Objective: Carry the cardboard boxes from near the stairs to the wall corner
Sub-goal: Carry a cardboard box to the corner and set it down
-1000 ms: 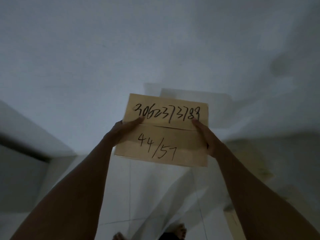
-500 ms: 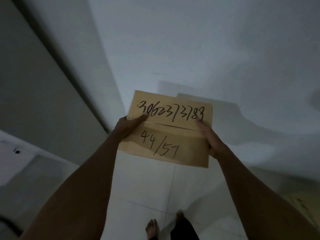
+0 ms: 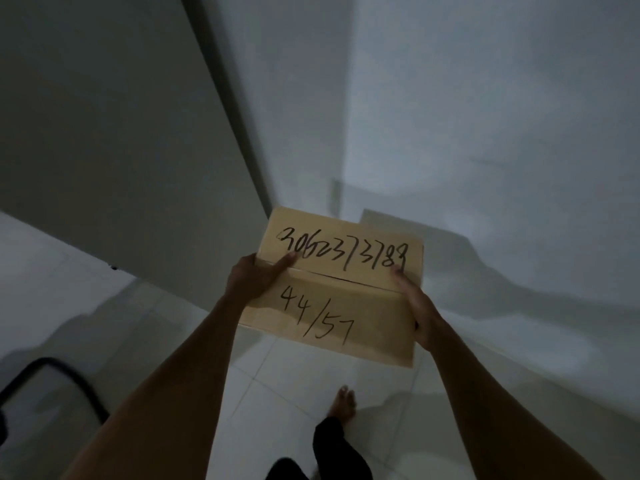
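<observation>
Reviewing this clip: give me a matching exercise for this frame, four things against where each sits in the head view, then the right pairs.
Things:
1. cardboard box
2. left hand
3. bare foot
4. black curved tube

Places:
A. on the tiled floor, below the box
B. lower left edge of the view
C. held in the middle of the view, off the floor
D. gripping the box's left side, thumb on top

Pairs: 1-C, 2-D, 3-A, 4-B. The right hand grips the opposite side.
</observation>
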Demonstrator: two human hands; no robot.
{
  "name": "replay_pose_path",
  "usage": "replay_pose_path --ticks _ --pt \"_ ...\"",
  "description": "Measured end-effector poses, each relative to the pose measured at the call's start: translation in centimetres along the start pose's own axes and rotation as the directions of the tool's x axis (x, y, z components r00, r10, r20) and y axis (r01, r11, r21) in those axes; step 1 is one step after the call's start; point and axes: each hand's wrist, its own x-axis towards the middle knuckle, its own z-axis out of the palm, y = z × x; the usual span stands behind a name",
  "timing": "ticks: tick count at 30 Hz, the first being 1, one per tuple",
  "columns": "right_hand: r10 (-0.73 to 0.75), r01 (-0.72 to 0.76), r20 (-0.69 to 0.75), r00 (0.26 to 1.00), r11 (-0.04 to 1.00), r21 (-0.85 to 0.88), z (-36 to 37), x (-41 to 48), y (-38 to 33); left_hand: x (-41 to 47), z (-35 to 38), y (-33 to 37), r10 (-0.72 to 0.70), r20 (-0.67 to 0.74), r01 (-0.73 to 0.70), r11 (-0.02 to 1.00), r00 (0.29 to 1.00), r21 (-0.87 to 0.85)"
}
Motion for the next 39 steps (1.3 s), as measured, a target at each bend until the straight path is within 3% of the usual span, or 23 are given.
replay_pose_path --ticks 4,12,17,23,28,31,35,39 --pt "0.02 -0.02 0.0 1.0 0.999 -0.034 3.7 6.7 2.7 7.1 0.1 -3.7 -0.001 -0.021 0.004 0.989 1.0 0.149" --pt "0.051 -0.051 -0.079 0.996 0.999 -0.003 9.1 22.1 12.0 22.8 5.2 -15.8 -0.064 -0.026 0.068 0.983 0.998 0.168" --pt "0.077 -0.073 -0.129 0.989 0.997 0.035 10.4 30.9 19.7 31.6 9.6 -23.3 -0.074 0.135 0.043 0.974 0.988 0.224" --pt "0.054 -0.037 -0.173 0.984 0.994 0.101 10.3 40.7 25.9 40.0 15.4 -29.4 0.094 0.237 -0.118 0.989 0.967 0.089" --pt "0.015 0.008 -0.192 0.981 0.993 0.12 10.1 48.0 27.8 46.0 19.4 -32.1 0.224 0.175 -0.243 0.965 0.959 0.096" --pt "0.013 0.012 -0.219 0.976 0.994 0.113 10.4 51.3 28.3 47.9 21.5 -32.5 0.33 0.116 -0.348 0.915 0.937 0.206" --pt "0.028 -0.002 -0.273 0.961 0.995 0.096 11.0 54.1 28.2 49.6 23.9 -33.3 0.503 0.099 -0.49 0.746 0.858 0.451" --pt "0.069 -0.047 -0.312 0.947 0.996 0.077 11.6 55.6 27.2 51.6 24.3 -34.8 0.56 0.145 -0.551 0.677 0.816 0.488"
